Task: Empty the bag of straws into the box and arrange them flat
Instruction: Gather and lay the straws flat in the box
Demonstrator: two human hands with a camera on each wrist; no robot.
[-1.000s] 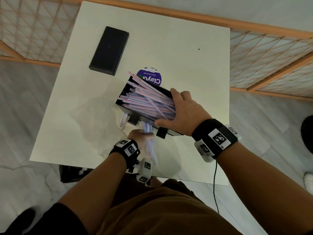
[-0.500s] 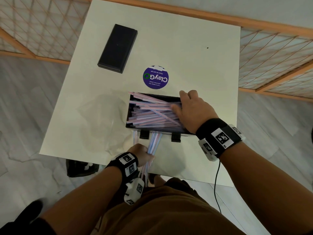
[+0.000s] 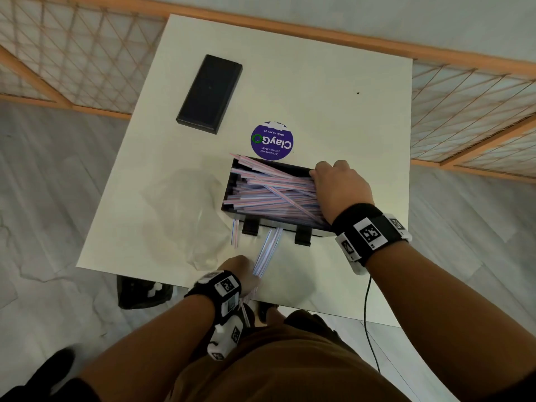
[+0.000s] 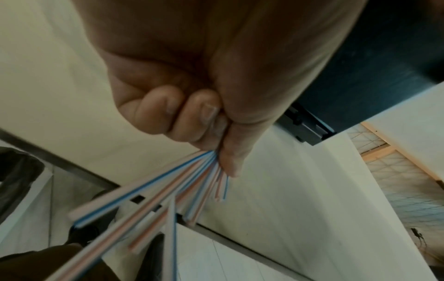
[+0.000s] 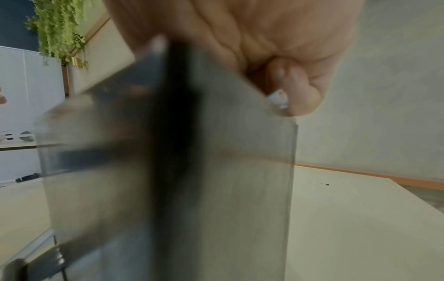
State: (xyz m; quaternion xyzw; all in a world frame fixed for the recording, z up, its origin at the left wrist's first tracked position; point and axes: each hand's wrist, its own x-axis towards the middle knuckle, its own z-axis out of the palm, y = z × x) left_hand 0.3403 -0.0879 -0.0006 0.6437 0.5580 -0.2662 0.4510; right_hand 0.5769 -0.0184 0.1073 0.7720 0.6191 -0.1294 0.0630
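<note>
The left hand [image 3: 242, 272] clamps a bundle of straws [image 3: 266, 252]; the right hand [image 3: 340, 188] grips the box [image 3: 269, 168] end wall. Loosening either grip risks straws dropping off the table [image 3: 319, 97] edge.

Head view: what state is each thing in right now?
Box: open, on table, straws piled crisscross inside.
Bag: empty, lying flat left of box.
Left hand: grips a bundle of straws.
Right hand: holds the box's right end.
Lid: lying apart.
</note>
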